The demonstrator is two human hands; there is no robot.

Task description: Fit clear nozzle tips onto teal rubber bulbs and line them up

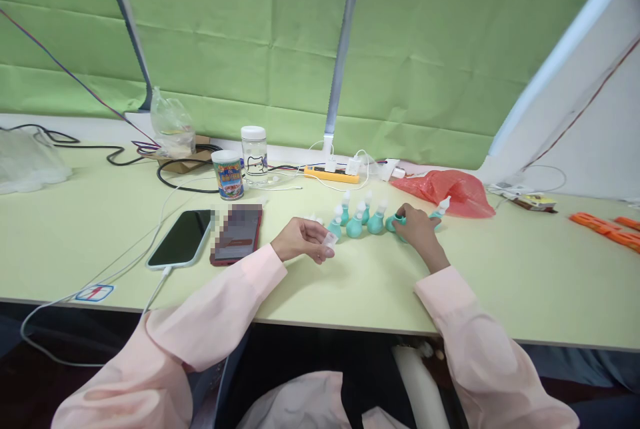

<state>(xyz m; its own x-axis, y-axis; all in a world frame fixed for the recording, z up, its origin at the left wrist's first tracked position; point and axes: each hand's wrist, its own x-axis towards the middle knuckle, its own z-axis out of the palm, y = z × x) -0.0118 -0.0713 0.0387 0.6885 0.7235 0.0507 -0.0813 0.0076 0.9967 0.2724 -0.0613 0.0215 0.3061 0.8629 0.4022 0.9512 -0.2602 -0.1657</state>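
Several teal rubber bulb syringes [355,226] with whitish tips stand in a group on the table. My left hand [306,239], left of the group, is closed in a pinch on a small translucent white plastic piece [330,239]. At the right end of the group, my right hand [419,227] has its fingers closed on a teal bulb [397,223] that shows no tip; the hand partly hides it. Another bulb syringe with a white tip [444,205] leans to the right just behind that hand. Small white pieces [314,218] lie partly hidden behind my left hand.
Two phones [181,238] lie at the left, one with a charging cable. Behind them stand a printed cup [229,176] and a clear jar [255,157]. A yellow power strip [332,175] and red plastic bag [445,190] lie at the back. Orange pieces [607,229] are far right.
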